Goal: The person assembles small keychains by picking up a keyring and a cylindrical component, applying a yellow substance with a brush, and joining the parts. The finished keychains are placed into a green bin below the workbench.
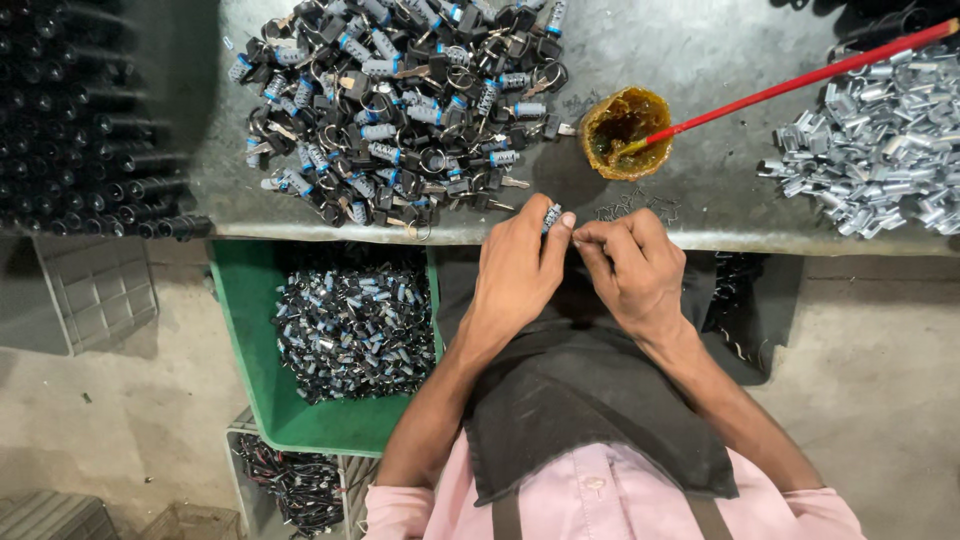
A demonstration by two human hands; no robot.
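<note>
The grey worktop (700,60) spans the view above both hands, its near edge running just under the fingers. Far to the left of the hands stands a dark rack of black tubes (80,120), rows of round ends facing out. Up and left of the left hand (520,265) lies a broad heap of lock cylinders with keys (400,100), black and silver with blue bits mixed in. Below and left of that hand, under the worktop edge, sits a green bin (245,340) filled with more small cylinders. Far up and right of the right hand (630,265) spreads a pile of shiny metal sleeves (880,150). A dark apron (590,400) covers the lap under both wrists. Just above the right hand stands a small amber cup of grease (625,132), with a red stick (810,72) leaning out of it to the right. The left hand's grip is clamped on a small lock cylinder (551,216), pinched between thumb and fingertips at the worktop edge. The right hand's fingers are drawn together right beside it, seemingly pinching some tiny part, though it is too small to make out.
</note>
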